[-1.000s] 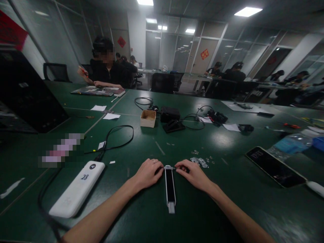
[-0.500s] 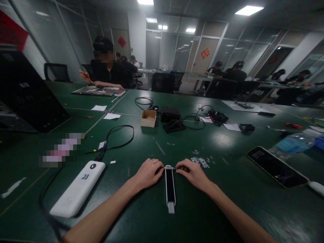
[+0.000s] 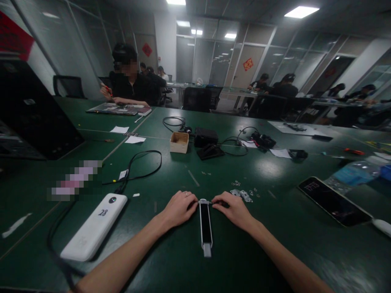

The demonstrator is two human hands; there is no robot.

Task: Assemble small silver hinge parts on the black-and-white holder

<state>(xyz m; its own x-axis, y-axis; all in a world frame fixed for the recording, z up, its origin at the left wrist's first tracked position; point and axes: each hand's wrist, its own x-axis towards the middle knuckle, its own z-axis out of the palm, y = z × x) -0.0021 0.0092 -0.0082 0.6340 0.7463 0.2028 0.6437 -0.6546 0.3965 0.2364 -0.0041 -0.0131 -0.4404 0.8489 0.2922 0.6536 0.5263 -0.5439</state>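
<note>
Coworker's hand (image 3: 106, 92) shifted, device (image 3: 205, 226) lengthwise — seemingly nearward

- Dim overall; light falls from flat white rectangular ceiling panels (image 3: 302, 12), burnt out to plain white.
- The glossy dark-green counter (image 3: 171, 260) carries a pale patch of glare right of centre and a streaky sheen lower right.
- Reflected lights dot the grey-framed glass partitions (image 3: 206, 61).
- The tall black computer case (image 3: 45, 118) sinks into shadow, its detail mostly lost.
- Wide-angle distortion slants walls and case towards the edges.
- Background people in dark clothing (image 3: 285, 86) look soft and murky.
- Blocky mosaic hides a pinkish patch (image 3: 75, 179) at left.
</note>
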